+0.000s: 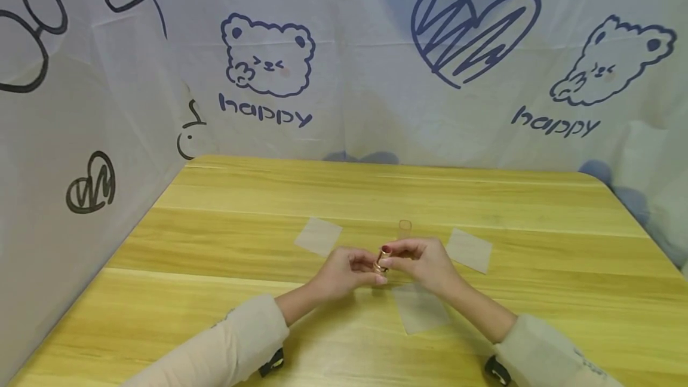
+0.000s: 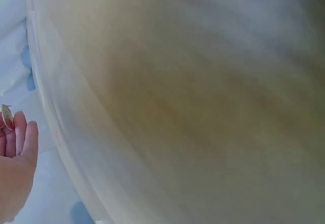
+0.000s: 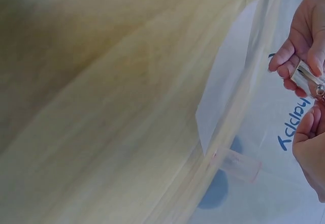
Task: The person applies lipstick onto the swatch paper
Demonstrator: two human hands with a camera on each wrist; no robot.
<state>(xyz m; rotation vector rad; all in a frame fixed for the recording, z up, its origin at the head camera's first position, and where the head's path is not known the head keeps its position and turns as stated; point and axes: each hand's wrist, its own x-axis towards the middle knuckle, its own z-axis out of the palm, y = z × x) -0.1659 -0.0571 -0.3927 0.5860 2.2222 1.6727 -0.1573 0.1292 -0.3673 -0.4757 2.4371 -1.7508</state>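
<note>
A gold lipstick [image 1: 384, 258] with a dark red tip is held upright, slightly tilted, between both hands above the table's middle. My left hand [image 1: 344, 270] grips its lower part between thumb and fingers, the thumb toward me. From the other side, my right hand [image 1: 424, 260] pinches the upper part near the top. In the right wrist view the shiny tube [image 3: 304, 79] lies between the two hands, its end partly hidden. Only a gold piece [image 2: 7, 117] shows at the left fingertips in the left wrist view. Just behind the right hand stands a clear pinkish cap [image 1: 405, 229].
Thin pale square sheets lie on the wooden table [image 1: 215, 243]: one at back left [image 1: 318, 236], one right of the right hand [image 1: 470, 250], one in front [image 1: 420, 308]. White cloth [image 1: 365, 106] with drawings hangs behind and at the sides.
</note>
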